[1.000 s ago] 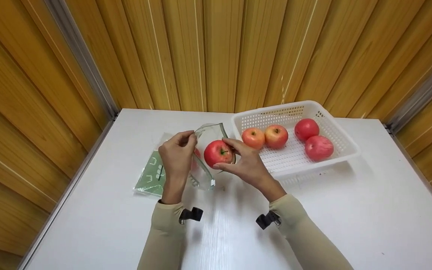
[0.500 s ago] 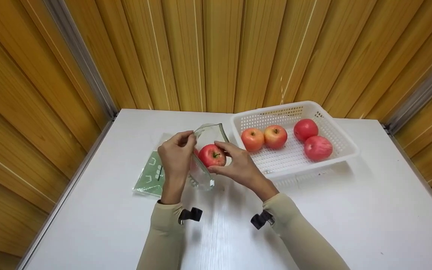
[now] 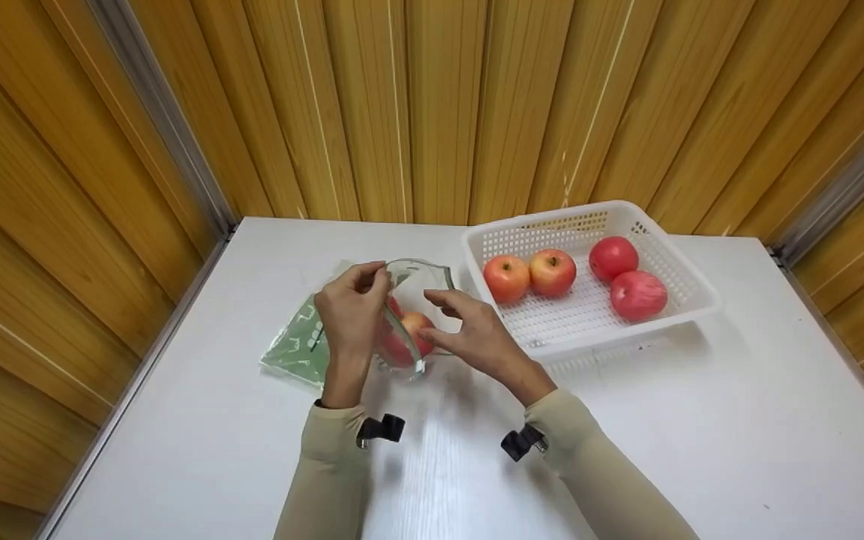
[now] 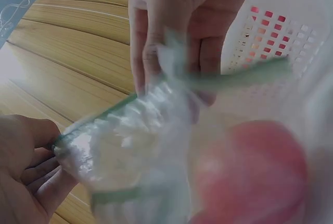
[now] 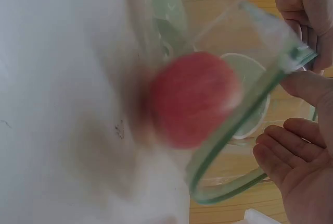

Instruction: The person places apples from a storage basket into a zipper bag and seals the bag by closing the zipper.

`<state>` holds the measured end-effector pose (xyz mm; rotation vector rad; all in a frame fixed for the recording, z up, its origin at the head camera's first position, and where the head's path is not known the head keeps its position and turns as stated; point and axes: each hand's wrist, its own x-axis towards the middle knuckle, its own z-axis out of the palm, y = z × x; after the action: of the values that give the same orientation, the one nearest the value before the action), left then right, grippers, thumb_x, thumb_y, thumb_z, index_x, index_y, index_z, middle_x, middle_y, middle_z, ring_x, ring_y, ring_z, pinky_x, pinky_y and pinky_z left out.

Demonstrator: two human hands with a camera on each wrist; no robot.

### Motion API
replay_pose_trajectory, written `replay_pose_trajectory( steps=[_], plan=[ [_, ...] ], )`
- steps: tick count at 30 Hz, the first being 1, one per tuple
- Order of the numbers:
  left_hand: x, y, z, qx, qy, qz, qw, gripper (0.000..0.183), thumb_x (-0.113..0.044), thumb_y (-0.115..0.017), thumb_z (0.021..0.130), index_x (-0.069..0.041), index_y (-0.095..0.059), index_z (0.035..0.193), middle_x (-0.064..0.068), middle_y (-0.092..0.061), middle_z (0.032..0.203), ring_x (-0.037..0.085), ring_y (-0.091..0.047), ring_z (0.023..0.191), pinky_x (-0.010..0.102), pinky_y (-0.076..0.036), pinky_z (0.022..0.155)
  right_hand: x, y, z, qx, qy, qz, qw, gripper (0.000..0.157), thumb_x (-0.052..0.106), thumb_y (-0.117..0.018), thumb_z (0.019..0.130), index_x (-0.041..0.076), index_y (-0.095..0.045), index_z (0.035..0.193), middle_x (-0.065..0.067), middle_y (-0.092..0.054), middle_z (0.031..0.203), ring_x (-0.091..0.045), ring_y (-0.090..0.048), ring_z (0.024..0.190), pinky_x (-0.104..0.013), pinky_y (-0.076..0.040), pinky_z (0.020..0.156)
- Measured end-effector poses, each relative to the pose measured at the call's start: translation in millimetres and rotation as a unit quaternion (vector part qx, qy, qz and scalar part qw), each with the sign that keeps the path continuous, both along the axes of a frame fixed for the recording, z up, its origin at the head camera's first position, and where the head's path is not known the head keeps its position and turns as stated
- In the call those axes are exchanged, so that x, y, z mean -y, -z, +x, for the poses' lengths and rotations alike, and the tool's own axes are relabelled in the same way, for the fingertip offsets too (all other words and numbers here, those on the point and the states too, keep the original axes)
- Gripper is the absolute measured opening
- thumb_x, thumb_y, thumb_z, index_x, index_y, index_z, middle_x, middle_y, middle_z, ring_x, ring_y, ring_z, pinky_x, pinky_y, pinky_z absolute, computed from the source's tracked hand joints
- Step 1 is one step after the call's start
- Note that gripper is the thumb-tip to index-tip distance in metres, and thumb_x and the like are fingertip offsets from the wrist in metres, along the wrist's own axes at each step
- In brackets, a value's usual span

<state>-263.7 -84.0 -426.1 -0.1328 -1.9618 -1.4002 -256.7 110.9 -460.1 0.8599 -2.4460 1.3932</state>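
My left hand (image 3: pixel 349 307) pinches the edge of a clear zip bag (image 3: pixel 448 277) with green trim, holding its mouth apart. Inside the bag lies a red apple (image 5: pixel 195 99), low behind the zip strip; more red beside it in the head view looks like another apple (image 3: pixel 393 305), mostly hidden by the left hand. At the bag's mouth is my right hand (image 3: pixel 481 330), thumb and fingers spread apart and holding nothing. Its thumb tip is close to the apple; whether they touch I cannot tell. The left wrist view shows the bag and apple (image 4: pixel 250 177) blurred.
On the right stands a white perforated basket (image 3: pixel 627 332) with several apples, two orange-red (image 3: pixel 552 273) and two deeper red (image 3: pixel 638 295). A flat green package in clear plastic (image 3: pixel 293 356) lies left of the left hand. Wood-look panels (image 3: pixel 447 112) rise behind the white table (image 3: pixel 627 450).
My right hand has brought the apple leftward into the bag and let go of it. The apple has dropped lower in the bag. My left hand keeps its pinch in place.
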Motion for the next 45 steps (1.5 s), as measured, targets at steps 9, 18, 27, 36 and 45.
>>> replay_pose_trajectory(
  steps=[9, 18, 27, 36, 45],
  plan=[
    [-1, -0.5, 0.7, 0.009, 0.003, 0.002, 1.0, 0.01, -0.004, -0.076, 0.093, -0.001, -0.084, 0.098, 0.004, -0.078, 0.081, 0.013, -0.07, 0.067, 0.02, -0.052, 0.059, -10, -3.1, 3.8, -0.034, 0.007, -0.01, 0.999, 0.05, 0.014, -0.086, 0.092, 0.0, -0.069, 0.136, -0.014, -0.07, 0.132, -0.029, -0.069, 0.119, -0.039, -0.055, 0.102],
    [-1, -0.2, -0.6, 0.011, 0.005, 0.01, 0.9999, 0.01, -0.003, -0.076, 0.093, -0.001, -0.084, 0.097, 0.003, -0.078, 0.08, 0.013, -0.069, 0.065, 0.019, -0.052, 0.057, -25, -7.7, -0.1, -0.039, 0.023, -0.032, 0.998, 0.051, 0.01, -0.087, 0.09, -0.003, -0.068, 0.135, -0.017, -0.07, 0.132, -0.036, -0.068, 0.121, -0.04, -0.054, 0.102],
    [0, 1.2, -1.5, 0.006, 0.002, 0.006, 1.0, 0.009, -0.003, -0.075, 0.092, -0.001, -0.084, 0.096, 0.004, -0.078, 0.08, 0.012, -0.07, 0.066, 0.019, -0.052, 0.058, -42, -11.4, -6.8, -0.041, 0.055, -0.025, 0.997, 0.051, 0.011, -0.087, 0.089, -0.003, -0.068, 0.134, -0.017, -0.071, 0.133, -0.032, -0.069, 0.119, -0.042, -0.054, 0.103],
    [0, 1.3, -1.1, -0.007, -0.004, -0.005, 1.0, 0.009, -0.002, -0.077, 0.092, 0.001, -0.084, 0.097, 0.006, -0.079, 0.083, 0.015, -0.071, 0.067, 0.017, -0.052, 0.061, -62, -9.6, -20.3, -0.05, 0.077, -0.004, 0.996, 0.048, 0.007, -0.087, 0.089, -0.004, -0.069, 0.132, -0.02, -0.072, 0.129, -0.038, -0.068, 0.12, -0.048, -0.055, 0.101],
    [0, 1.2, -0.5, 0.004, -0.004, -0.001, 1.0, 0.01, -0.004, -0.077, 0.093, 0.002, -0.083, 0.099, 0.007, -0.079, 0.086, 0.016, -0.07, 0.068, 0.017, -0.052, 0.062, -80, -6.0, -33.1, -0.047, 0.115, 0.019, 0.992, 0.047, 0.007, -0.087, 0.088, -0.001, -0.069, 0.131, -0.018, -0.072, 0.128, -0.036, -0.067, 0.121, -0.052, -0.052, 0.105]
  ],
)
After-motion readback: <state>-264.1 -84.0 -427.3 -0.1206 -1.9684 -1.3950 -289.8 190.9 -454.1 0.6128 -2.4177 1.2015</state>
